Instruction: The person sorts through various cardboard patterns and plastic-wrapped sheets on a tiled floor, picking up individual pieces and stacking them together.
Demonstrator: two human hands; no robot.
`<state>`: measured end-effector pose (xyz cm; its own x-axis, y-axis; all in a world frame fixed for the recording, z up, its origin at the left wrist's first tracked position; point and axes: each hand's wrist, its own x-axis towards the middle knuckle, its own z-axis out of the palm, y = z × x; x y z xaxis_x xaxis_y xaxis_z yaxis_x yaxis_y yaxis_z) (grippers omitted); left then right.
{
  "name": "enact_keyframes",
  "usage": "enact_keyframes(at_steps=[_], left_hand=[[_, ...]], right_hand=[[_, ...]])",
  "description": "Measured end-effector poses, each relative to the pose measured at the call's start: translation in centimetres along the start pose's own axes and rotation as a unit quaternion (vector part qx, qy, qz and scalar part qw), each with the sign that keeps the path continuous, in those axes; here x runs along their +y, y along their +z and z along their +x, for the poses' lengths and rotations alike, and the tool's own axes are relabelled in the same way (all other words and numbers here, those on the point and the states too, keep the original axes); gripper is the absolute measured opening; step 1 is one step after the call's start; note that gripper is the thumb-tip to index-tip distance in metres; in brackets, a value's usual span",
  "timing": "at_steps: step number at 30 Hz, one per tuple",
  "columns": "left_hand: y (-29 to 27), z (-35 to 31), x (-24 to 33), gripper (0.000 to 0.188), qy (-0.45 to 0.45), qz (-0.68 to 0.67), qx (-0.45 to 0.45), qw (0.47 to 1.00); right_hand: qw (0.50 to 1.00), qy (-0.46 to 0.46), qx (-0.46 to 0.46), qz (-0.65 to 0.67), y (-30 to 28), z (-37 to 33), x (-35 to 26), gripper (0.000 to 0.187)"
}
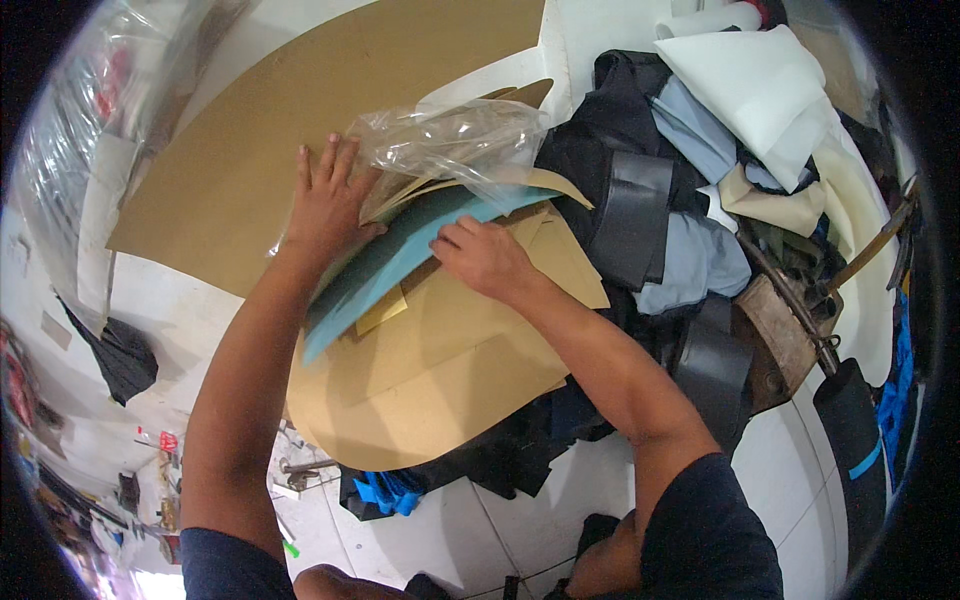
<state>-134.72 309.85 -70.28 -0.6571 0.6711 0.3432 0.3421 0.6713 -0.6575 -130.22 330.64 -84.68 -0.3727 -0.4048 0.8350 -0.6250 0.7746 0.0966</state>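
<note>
My left hand lies flat with fingers spread, over clear plastic film and the edge of a large brown cardboard sheet. My right hand is closed, its curled fingers at the lower edge of a light-blue sheet, which stands tilted up along a bend. Tan sheets curl up just behind the blue one. Below it spread more tan card sheets with a rounded near edge, and a small yellowish piece sits on them. My right fingertips are partly hidden.
To the right is a heap of black and grey fabric, dark curved panels and a folded white sheet. A brown tool-like piece with a bar lies beside it. Blue strips hang near the tiled floor.
</note>
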Motion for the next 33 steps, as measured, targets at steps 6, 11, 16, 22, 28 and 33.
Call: enact_keyframes(at_steps=[6, 11, 16, 22, 28, 33], left_hand=[[0.1, -0.8, 0.3, 0.089, 0.055, -0.072, 0.014, 0.996], [-1.1, -0.4, 0.8, 0.085, 0.044, -0.08, -0.015, 0.996], [-0.3, 0.9, -1.2, 0.078, 0.008, -0.028, -0.042, 0.999], [0.5, 1.8, -3.1, 0.064, 0.001, -0.08, -0.005, 0.997], [0.1, 1.8, -3.0, 0.062, -0.004, -0.093, -0.022, 0.995], [-1.3, 1.4, -2.5, 0.063, -0.021, -0.082, -0.064, 0.994]], right_hand=[[0.995, 0.101, 0.013, -0.017, -0.3, 3.2, 0.1, 0.016], [0.99, 0.135, -0.023, 0.037, -0.4, 3.8, 0.6, 0.02], [0.959, 0.217, -0.126, 0.132, -4.2, 1.3, -1.5, 0.048], [0.862, 0.054, -0.47, 0.185, -12.2, -4.2, -7.1, 0.073], [0.883, 0.0, -0.445, 0.146, -12.2, -5.8, -7.5, 0.073], [0.922, 0.035, -0.364, 0.125, -8.9, -5.8, -5.7, 0.064]])
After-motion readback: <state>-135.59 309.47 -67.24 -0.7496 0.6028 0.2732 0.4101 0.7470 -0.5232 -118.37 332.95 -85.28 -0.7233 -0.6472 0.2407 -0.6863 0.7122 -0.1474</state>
